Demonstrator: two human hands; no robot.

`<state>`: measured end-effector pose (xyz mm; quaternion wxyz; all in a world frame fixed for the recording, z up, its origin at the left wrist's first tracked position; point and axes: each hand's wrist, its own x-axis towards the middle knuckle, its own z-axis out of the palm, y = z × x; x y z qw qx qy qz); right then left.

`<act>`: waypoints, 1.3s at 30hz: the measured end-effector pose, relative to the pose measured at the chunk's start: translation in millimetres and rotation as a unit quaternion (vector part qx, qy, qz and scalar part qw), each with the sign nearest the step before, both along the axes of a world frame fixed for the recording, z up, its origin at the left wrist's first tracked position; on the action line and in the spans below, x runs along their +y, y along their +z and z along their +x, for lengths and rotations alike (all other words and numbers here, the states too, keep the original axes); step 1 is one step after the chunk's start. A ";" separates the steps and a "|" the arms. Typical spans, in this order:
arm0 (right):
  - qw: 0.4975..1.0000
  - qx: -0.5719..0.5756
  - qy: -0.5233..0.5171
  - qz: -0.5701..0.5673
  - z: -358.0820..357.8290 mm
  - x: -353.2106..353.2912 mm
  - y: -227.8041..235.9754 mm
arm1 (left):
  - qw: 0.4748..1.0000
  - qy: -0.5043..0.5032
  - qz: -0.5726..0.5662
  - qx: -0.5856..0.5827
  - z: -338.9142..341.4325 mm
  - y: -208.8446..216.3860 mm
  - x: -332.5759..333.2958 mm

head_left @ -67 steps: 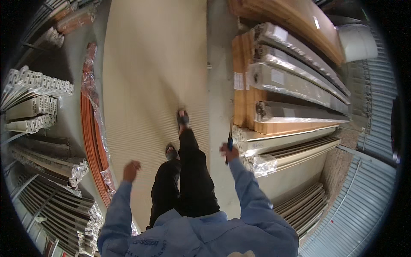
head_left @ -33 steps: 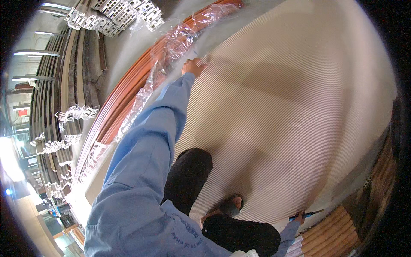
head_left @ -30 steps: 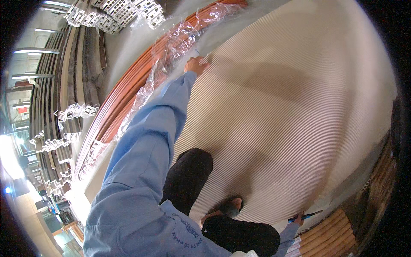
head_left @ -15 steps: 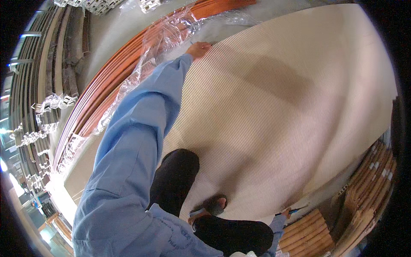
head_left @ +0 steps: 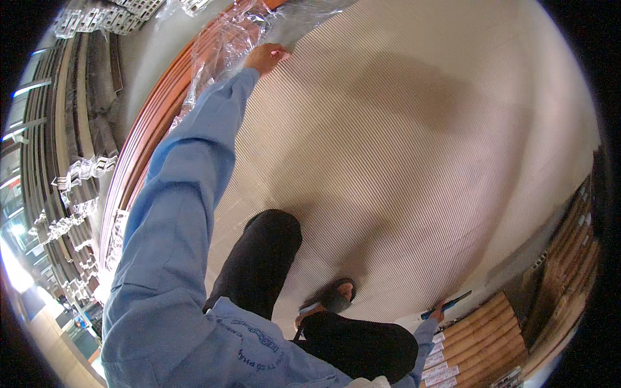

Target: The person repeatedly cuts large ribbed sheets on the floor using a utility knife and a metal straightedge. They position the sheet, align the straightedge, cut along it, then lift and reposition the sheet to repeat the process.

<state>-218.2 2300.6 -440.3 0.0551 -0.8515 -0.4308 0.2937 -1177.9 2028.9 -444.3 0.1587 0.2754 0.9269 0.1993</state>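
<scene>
The person's blue shirt (head_left: 174, 323) fills the lower left, its chest lettering curved and partly lost in folds. Black trousers (head_left: 259, 265) cover both bent legs; a dark sandal (head_left: 337, 295) shows on one foot, while the other foot is hidden. Beneath and ahead of the legs, a ribbed beige sheet (head_left: 388, 181) spreads over the floor, its far end cut off by the upper edge. The right hand (head_left: 438, 313), small by the sheet's lower right margin, is closed around a slim blue tool (head_left: 459, 300); the fingers hide its middle, and its working tip is hard to make out. The left hand (head_left: 266, 58) is at the sheet's upper left edge, fingers bent; whether it pinches the edge or merely rests there, I cannot tell. Just beyond lie long orange strips (head_left: 152, 123), partly veiled by crumpled clear plastic (head_left: 226, 40). At lower right, brown cartons (head_left: 485, 336) run out of view. Farther left, dark lengths (head_left: 55, 123) and pale hollow profiles (head_left: 107, 19) are stacked, the latter cropped above.
</scene>
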 end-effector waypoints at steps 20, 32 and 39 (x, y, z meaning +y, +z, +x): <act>0.929 0.326 0.162 0.072 -228.9 35.7 111.1 | 0.957 0.128 0.230 -0.122 16.5 -24.1 -23.2; 0.561 0.153 0.810 0.078 -752.5 -118.3 101.7 | 0.954 0.183 0.211 -0.111 23.4 -17.9 -17.3; 0.538 0.218 0.809 0.095 -778.3 -127.7 66.7 | 0.934 0.215 0.226 -0.175 24.7 -15.5 -20.3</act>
